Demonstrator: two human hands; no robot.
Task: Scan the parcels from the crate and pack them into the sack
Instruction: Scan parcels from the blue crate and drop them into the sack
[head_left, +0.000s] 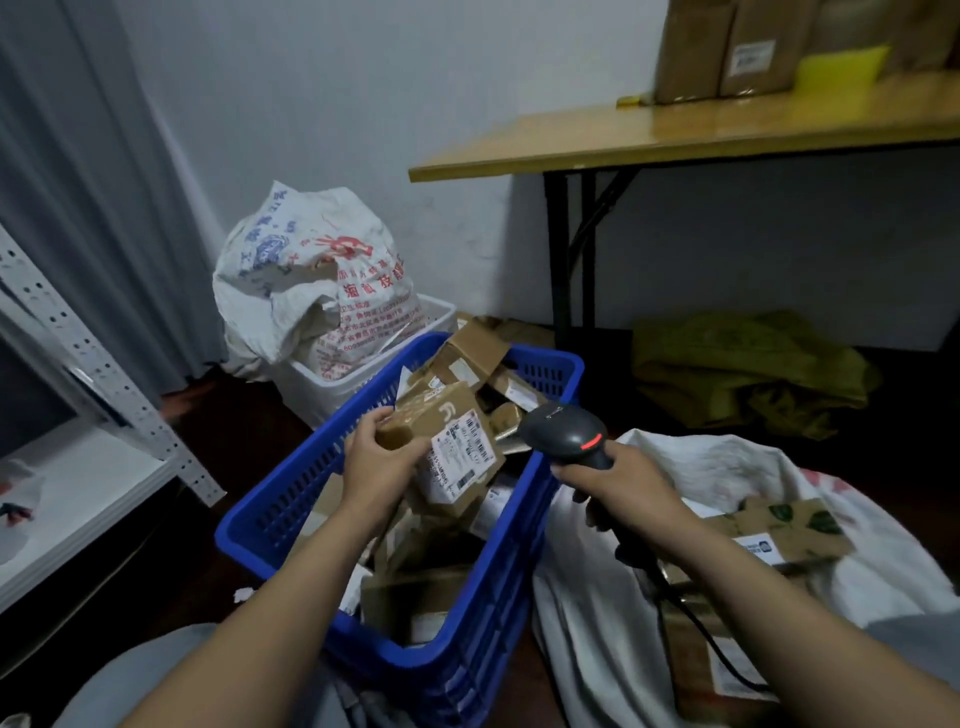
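Observation:
A blue plastic crate (291, 499) stands in front of me, filled with several brown cardboard parcels. Above it my left hand (376, 462) grips a small cardboard parcel (452, 447), its white shipping label turned to the right. My right hand (631, 493) holds a dark barcode scanner (563, 428) by the handle; its head points at the label and a red light glows on it. Its cable runs down over the white sack (587, 597), which lies open to the right of the crate with parcels (789, 530) inside.
A full printed white sack (311, 280) sits in a white basket (332, 384) behind the crate. A wooden folding table (675, 135) at the back right carries cardboard boxes, with a yellow-green sack (743, 364) under it. A white metal shelf (78, 467) stands on the left.

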